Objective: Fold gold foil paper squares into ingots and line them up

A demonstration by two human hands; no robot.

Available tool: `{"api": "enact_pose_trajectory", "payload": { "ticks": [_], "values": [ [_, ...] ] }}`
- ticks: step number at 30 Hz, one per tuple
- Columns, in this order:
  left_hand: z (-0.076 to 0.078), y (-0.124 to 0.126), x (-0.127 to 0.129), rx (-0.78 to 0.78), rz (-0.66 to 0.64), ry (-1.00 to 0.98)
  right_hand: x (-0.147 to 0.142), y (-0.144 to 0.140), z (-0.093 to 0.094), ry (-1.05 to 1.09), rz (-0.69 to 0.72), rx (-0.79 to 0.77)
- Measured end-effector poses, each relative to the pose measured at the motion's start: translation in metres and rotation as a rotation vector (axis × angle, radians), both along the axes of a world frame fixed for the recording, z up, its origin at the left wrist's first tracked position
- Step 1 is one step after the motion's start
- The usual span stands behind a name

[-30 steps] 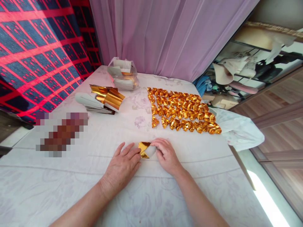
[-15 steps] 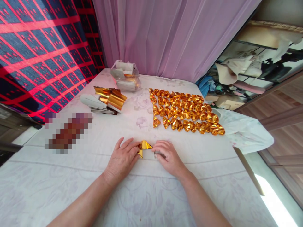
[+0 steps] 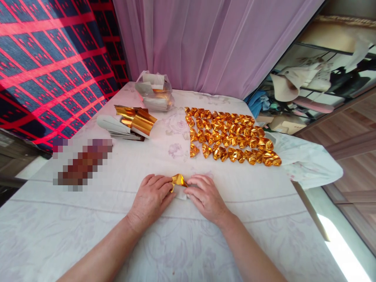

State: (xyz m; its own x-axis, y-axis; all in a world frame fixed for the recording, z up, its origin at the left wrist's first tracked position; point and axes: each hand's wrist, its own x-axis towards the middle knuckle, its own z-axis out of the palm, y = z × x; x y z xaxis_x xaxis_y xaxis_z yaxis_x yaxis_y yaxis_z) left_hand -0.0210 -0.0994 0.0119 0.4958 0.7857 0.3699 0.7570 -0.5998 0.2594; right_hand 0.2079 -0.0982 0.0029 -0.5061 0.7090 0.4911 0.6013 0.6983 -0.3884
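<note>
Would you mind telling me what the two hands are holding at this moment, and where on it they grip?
A small gold foil paper piece, pressed on the table: left hand fingertips on its left edge, right hand fingertips on its right edge.

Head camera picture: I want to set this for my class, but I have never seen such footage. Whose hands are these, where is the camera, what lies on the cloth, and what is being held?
The camera sits on a person's head, looking forward and down. The left hand and right hand are that person's own. Both press a small piece of gold foil paper against the white floral cloth. Beyond them lie rows of folded gold pieces, a stack of gold and white sheets and a clear plastic bag of more paper.
</note>
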Motion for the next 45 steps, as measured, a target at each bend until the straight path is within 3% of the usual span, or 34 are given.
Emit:
{"api": "enact_pose_trajectory", "payload": {
  "ticks": [16,27,37,45],
  "values": [
    [-0.003,0.003,-0.002,-0.145,0.019,-0.027,-0.004,-0.003,0.002,-0.081,0.017,-0.044],
    [0.002,0.001,-0.005,-0.252,-0.019,-0.029,-0.006,-0.001,0.003,-0.107,-0.01,0.024],
    [-0.002,-0.005,0.001,-0.104,-0.001,-0.022,-0.007,-0.004,0.003,-0.083,-0.007,-0.023],
    [0.0,-0.004,0.002,-0.091,-0.067,-0.076,-0.01,-0.004,0.003,-0.08,-0.034,-0.104]
  ]
}}
